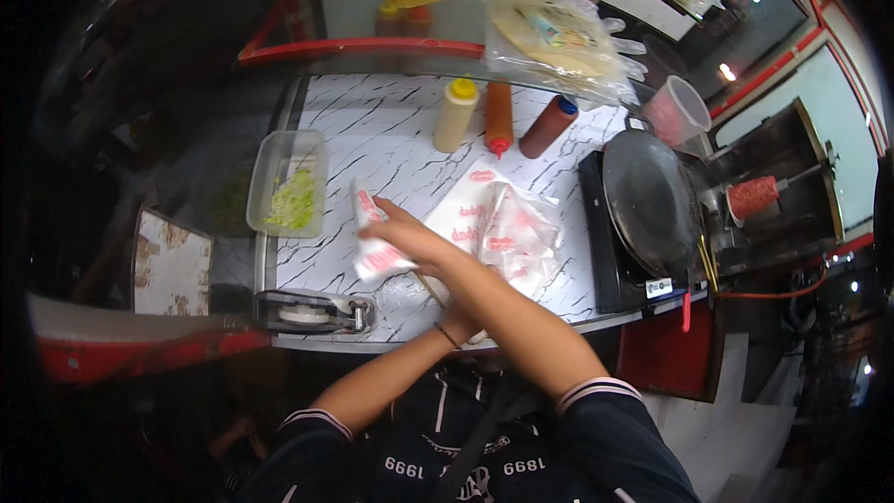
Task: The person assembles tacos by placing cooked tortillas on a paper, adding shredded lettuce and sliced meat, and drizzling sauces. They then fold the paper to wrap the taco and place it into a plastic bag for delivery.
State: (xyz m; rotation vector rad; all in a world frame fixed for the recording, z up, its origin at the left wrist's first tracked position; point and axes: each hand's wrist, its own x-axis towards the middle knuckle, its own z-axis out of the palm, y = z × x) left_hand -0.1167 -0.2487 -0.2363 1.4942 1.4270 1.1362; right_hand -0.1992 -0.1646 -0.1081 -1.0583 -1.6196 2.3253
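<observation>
My right hand (408, 235) reaches across to the left, its fingers closed on a folded white paper wrapper with red print (384, 259). The wrapper is held above the marbled worktop (363, 140); whether anything is inside it I cannot tell. Beneath my right forearm is my left hand (460, 320), close to the worktop's front edge. Its fingers are mostly hidden, and a thin brownish strip (432, 291) shows beside it. A stack of printed paper sheets (456, 210) lies to the right, partly under a crumpled clear plastic bag (521, 233).
Shredded lettuce fills part of a plastic tub (264, 160) at left. A tape dispenser (312, 312) sits at the front-left edge. Three sauce bottles, cream (455, 121), orange (498, 116) and brown (549, 128), are at the back. A dark griddle pan (652, 196) rests on a stove at right.
</observation>
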